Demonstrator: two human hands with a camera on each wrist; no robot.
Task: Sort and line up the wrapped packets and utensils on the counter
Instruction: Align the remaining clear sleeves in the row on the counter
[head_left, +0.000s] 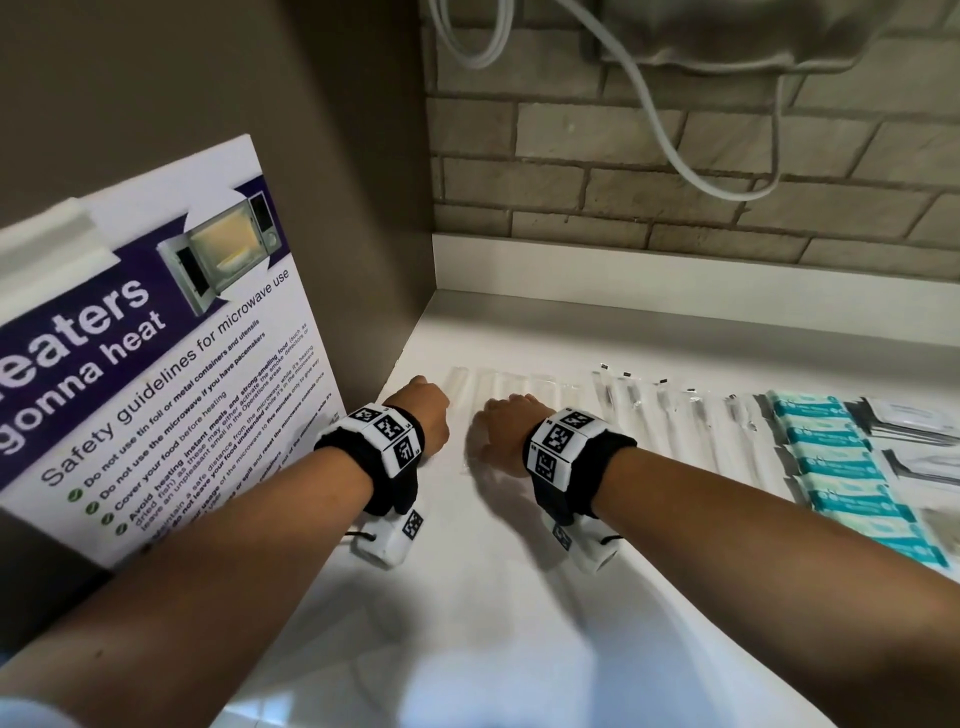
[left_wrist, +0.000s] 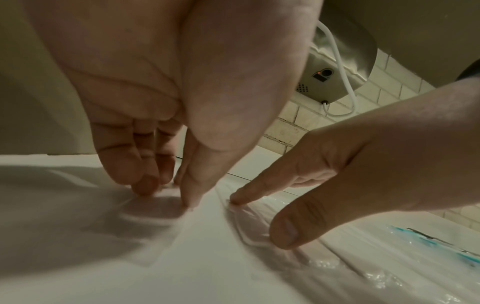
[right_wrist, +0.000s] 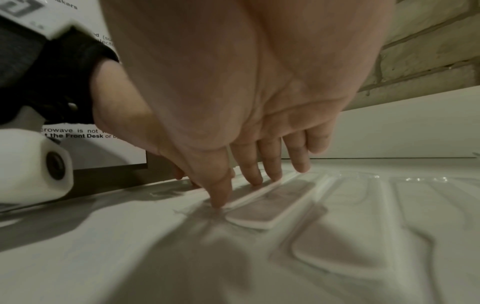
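Observation:
A row of clear-wrapped white utensils (head_left: 524, 387) lies side by side across the white counter (head_left: 467, 623). My left hand (head_left: 426, 402) is at the row's left end, its fingertips (left_wrist: 145, 188) pointing down onto the clear wrapper edge. My right hand (head_left: 506, 423) is just to its right, with straight fingers (right_wrist: 255, 181) pressing on a wrapped utensil handle (right_wrist: 259, 211). The right index finger (left_wrist: 235, 198) and thumb also show in the left wrist view. Neither hand grips anything. Teal packets (head_left: 831, 467) are lined up to the right of the utensils.
A microwave safety sign (head_left: 156, 338) leans against the side wall at the left. White and black packets (head_left: 914, 426) lie at the far right. A brick wall (head_left: 597, 156) with a hanging white cable (head_left: 670, 145) and a grey appliance (head_left: 753, 31) stands behind.

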